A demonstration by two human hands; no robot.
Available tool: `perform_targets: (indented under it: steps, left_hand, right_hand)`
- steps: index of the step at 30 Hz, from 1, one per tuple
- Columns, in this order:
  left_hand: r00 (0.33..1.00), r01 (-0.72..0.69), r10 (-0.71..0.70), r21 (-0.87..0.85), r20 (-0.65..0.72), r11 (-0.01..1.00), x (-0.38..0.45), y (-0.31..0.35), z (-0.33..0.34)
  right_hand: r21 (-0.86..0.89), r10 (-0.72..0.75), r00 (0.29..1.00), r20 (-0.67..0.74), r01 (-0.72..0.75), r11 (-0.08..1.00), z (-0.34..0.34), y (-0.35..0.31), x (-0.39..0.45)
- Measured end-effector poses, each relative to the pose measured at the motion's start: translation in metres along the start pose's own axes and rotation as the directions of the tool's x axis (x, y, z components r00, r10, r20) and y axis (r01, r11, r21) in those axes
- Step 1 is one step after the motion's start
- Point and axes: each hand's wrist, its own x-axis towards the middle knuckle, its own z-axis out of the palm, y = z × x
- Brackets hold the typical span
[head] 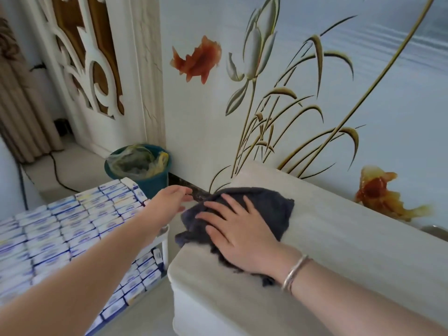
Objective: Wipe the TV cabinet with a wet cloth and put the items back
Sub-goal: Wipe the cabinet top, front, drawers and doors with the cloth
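The right hand (pixel 238 235) pressed flat, fingers straight, on the dark cloth (pixel 271 209) at the cabinet (pixel 339 251) top's left end; the left hand (pixel 169 198) hovered relaxed just beside it, holding nothing.

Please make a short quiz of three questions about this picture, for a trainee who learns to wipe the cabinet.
1. True or false: the right hand lies flat on the dark cloth.
2. Where does the cloth lie on the cabinet top? A) at its left end B) in its middle C) on the floor
3. Fill in: past the cabinet's left end, a green ___ with a plastic liner stands on the floor by the wall.

Key
1. True; the fingers are straight and spread.
2. A; the left hand reaches out beside that end.
3. The bin.
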Motion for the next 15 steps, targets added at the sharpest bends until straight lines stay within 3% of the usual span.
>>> perform_targets:
  steps: [4, 8, 10, 12, 15]
  left_hand:
    - [0.999, -0.01, 0.009, 0.03, 0.033, 1.0, -0.022, -0.013, 0.0]
    - [0.995, -0.028, 0.021, 0.079, 0.093, 0.996, -0.04, -0.025, 0.003]
    - [0.995, -0.021, 0.013, 0.079, 0.103, 0.997, -0.047, -0.03, 0.004]
    - [0.992, 0.024, -0.034, 0.084, 0.12, 0.996, -0.052, -0.033, 0.002]
    - [0.983, 0.121, -0.116, -0.034, 0.141, 0.992, -0.059, -0.037, -0.003]
  right_hand:
    - [-0.018, -0.222, 0.975, 0.023, 0.222, 0.975, 0.004, -0.031, -0.037]
    - [-0.002, -0.357, 0.929, 0.094, 0.359, 0.933, 0.002, -0.007, -0.074]
    - [-0.001, -0.274, 0.956, 0.105, 0.276, 0.961, -0.002, 0.013, -0.072]
    - [-0.013, -0.1, 0.991, 0.087, 0.102, 0.995, -0.005, 0.027, -0.054]
    - [-0.034, 0.105, 0.994, 0.038, -0.104, 0.994, -0.002, 0.019, -0.026]
